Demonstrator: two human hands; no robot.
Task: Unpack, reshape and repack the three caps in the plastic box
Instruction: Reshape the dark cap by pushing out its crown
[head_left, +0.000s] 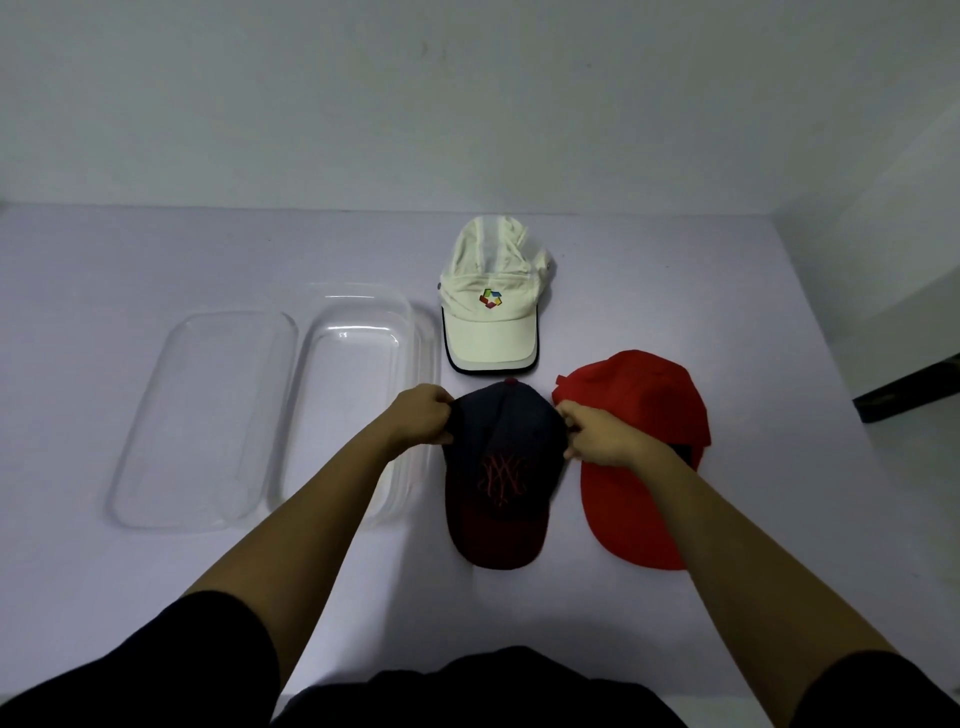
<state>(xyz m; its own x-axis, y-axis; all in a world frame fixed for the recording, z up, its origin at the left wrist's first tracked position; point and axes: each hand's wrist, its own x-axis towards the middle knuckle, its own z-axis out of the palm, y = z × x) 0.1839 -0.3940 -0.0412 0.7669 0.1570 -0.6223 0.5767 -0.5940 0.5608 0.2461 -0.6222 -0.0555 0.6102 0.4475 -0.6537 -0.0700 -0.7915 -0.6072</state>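
Note:
A navy cap (501, 467) with a dark red brim and red stitched emblem lies on the table, brim toward me. My left hand (422, 415) pinches its crown on the left side and my right hand (597, 434) pinches the right side. A red cap (636, 457) lies just right of it, partly under my right hand. A cream cap (491, 306) with a coloured logo rests farther back. The clear plastic box (363, 322) stands empty to the left, with its clear lid (202, 415) flat beside it.
The pale table (779, 519) ends at a wall behind and drops off on the right, where a dark object (909, 389) shows beyond the edge. My dark sleeves fill the bottom of the view.

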